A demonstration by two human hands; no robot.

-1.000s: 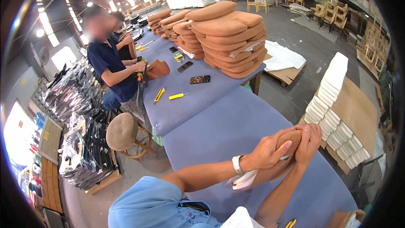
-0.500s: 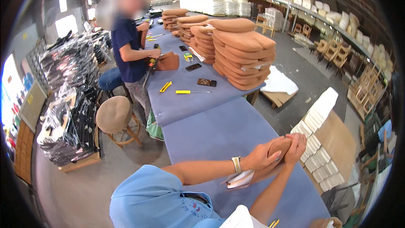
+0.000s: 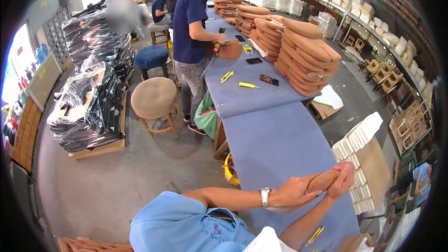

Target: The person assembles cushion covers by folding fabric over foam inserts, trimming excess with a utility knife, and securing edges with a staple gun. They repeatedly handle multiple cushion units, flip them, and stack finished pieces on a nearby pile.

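In front of me, over the near part of the blue-covered table (image 3: 273, 135), I hold a brown cushion (image 3: 323, 181) tilted up. My left hand (image 3: 296, 191), below a wristwatch, lies along its near side with the fingers extended together against the cover. My right hand (image 3: 344, 178) is wrapped over the far right end. Most of the cushion's lower part is hidden behind my hands and forearms. Close to my right forearm lies a yellow-handled tool (image 3: 316, 234).
Stacked brown cushions (image 3: 308, 58) stand farther along the table, near phones, a yellow cutter (image 3: 227, 76) and a yellow-handled screwdriver (image 3: 247, 85). A co-worker (image 3: 190, 28) handles a power tool at the left edge. Stools (image 3: 154, 98) stand left; white padding (image 3: 357, 158) is piled right.
My view has swung left, so the table and co-worker appear farther right. My hands stay on the cushion; its white underside, visible earlier, is now mostly hidden.
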